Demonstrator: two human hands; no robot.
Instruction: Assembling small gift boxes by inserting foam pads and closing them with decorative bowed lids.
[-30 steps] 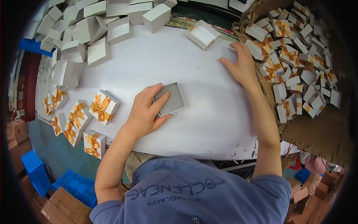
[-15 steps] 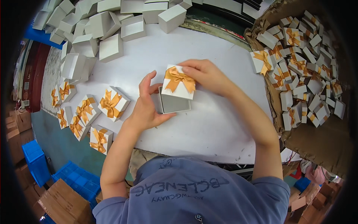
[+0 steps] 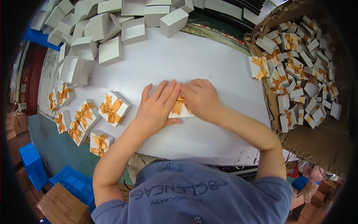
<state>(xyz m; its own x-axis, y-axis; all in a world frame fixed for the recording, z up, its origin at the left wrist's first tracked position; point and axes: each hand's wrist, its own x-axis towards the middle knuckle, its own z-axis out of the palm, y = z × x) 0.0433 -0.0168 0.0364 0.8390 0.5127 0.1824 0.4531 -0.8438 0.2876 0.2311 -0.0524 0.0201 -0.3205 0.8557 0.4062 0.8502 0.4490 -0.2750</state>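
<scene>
A small white gift box with a gold ribbon bow sits on the white tabletop in front of me, mostly covered by my hands. My left hand wraps its left side, with long fingers over the lid and the thumb along the near side. From the right, my right hand grips the box with bent fingers pressed on the top. The fingertips of both hands meet over the lid. To the left stand several bow-topped boxes, the closest being a white box with a gold bow.
White open box bases are piled at the far left. On the right, a large cardboard carton holds many small white pieces and bow-topped lids. Blue crates and a brown carton stand below the table at the lower left.
The bow-topped lid, held tilted over the open base half a second ago, now sits on it. My right hand has come down and both hands have closed in over the top.
</scene>
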